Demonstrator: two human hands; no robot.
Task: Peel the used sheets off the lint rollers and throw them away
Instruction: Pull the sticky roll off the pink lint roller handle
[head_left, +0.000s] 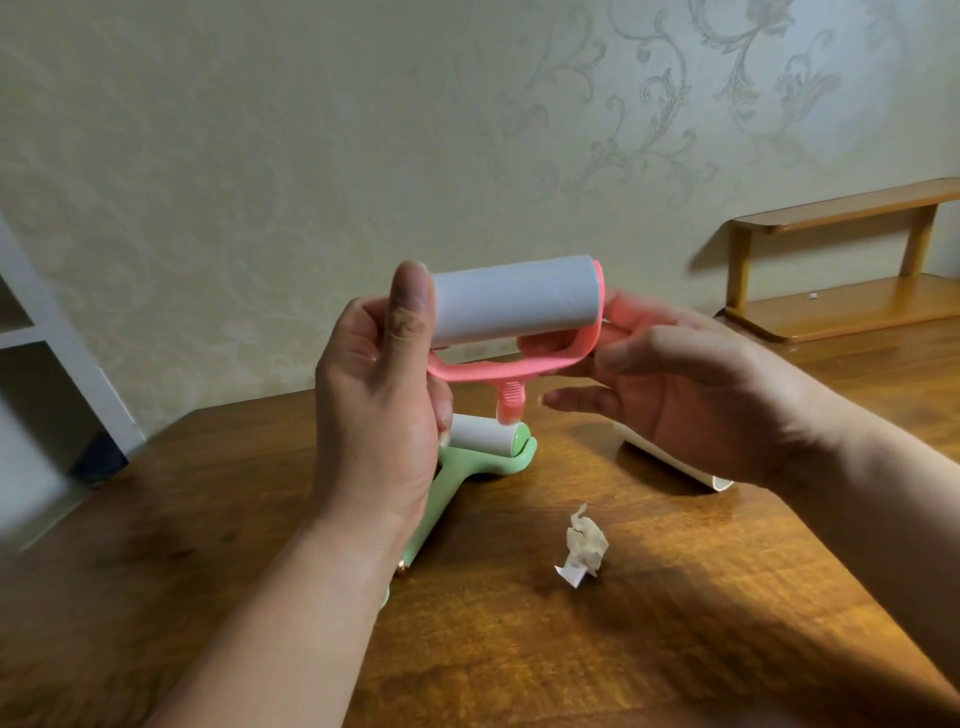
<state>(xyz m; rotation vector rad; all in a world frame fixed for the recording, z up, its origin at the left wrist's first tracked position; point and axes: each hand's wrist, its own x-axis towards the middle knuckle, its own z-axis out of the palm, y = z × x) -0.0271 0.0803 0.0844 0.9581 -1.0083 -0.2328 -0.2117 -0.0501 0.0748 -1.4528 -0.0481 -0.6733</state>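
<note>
Since a crumpled sheet (584, 545) already lies on the wooden table (675, 623) nearest us, we judge one peel done but not yet thrown away. Just beyond it, the green lint roller (483, 439) lies on the table, its handle running toward us under our left wrist.

Above it we hold the pink lint roller (514, 306) in the air, roll level. Our left hand (379, 405) grasps its left end, thumb upright against the end of the roll and fingers curled behind. Our right hand (701, 405) is at the frame's right side, where the pink handle runs. It is blurred, and we cannot tell whether it clasps the handle or only touches it.

The roll's paper looks smooth and white, with no lifted edge showing. So we take the step in hand to be the pink roller's peel. The next move calls for finding the seam, perhaps by turning the roll, and picking up a corner with a fingernail.

A white container (717, 480) sits behind the right hand, and a wooden shelf (841, 312) stands by the wall.
</note>
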